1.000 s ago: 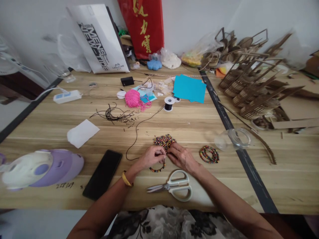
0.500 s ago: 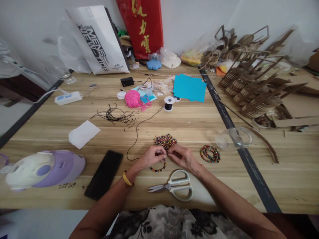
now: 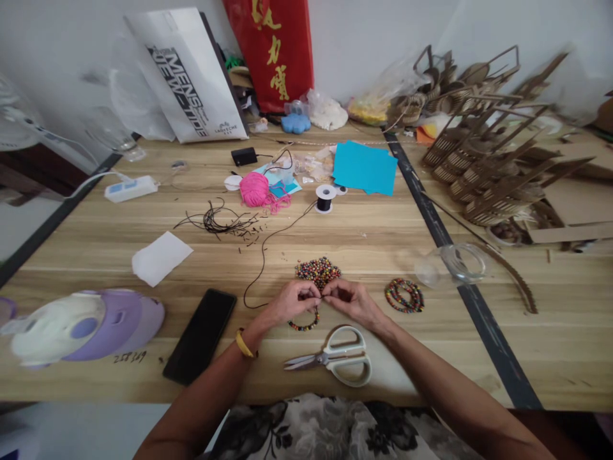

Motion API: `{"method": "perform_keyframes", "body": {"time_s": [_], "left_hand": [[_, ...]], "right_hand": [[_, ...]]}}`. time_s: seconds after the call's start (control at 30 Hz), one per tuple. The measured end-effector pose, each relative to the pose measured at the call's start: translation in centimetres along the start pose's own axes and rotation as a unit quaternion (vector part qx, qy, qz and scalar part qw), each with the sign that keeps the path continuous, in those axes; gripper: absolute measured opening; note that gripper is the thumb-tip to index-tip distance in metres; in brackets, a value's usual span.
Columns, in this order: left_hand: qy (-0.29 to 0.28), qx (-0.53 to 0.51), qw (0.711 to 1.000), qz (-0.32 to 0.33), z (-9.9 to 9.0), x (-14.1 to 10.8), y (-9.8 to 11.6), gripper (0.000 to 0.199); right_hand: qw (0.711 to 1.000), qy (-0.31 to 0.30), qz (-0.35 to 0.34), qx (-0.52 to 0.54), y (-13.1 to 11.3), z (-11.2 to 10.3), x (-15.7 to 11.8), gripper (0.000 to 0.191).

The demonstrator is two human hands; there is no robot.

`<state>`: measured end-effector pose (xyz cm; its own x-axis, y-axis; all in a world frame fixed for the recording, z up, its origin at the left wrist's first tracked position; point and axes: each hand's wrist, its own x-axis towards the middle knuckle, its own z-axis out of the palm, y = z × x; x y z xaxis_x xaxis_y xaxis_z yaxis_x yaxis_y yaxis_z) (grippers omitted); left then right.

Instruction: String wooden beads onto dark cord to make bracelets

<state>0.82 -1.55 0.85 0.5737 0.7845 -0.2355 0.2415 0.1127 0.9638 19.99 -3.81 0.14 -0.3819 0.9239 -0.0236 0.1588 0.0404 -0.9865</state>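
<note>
Pinching the beaded strand (image 3: 303, 328), left hand (image 3: 293, 301) nearly meets right hand (image 3: 353, 301), its fingertips pressed together (contents unclear), toward surface's (image 3: 378, 239) front edge, loose beads (image 3: 318, 271) presumably placed for reach.

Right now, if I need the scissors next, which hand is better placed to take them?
Probably the right hand. The scissors lie with handles nearest it, blades pointing left; the left hand is farther from the handles, beside the strung beads.

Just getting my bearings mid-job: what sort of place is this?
Probably a small craft workspace: on the wooden table lie loose beads, a spool of black cord and scissors.
</note>
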Motion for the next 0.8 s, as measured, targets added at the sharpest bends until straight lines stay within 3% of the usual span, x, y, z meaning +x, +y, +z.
{"method": "perform_keyframes", "body": {"time_s": [0.2,0.8], "left_hand": [[-0.005,0.007,1.000,-0.002,0.01,0.02,-0.06,0.006],[-0.001,0.013,1.000,0.009,0.02,0.02,-0.18,0.005]], "right_hand": [[0.998,-0.013,0.008,0.055,0.05,-0.34,0.18,0.026],[0.998,-0.034,-0.010,0.046,-0.35,-0.46,0.19,0.025]]}}
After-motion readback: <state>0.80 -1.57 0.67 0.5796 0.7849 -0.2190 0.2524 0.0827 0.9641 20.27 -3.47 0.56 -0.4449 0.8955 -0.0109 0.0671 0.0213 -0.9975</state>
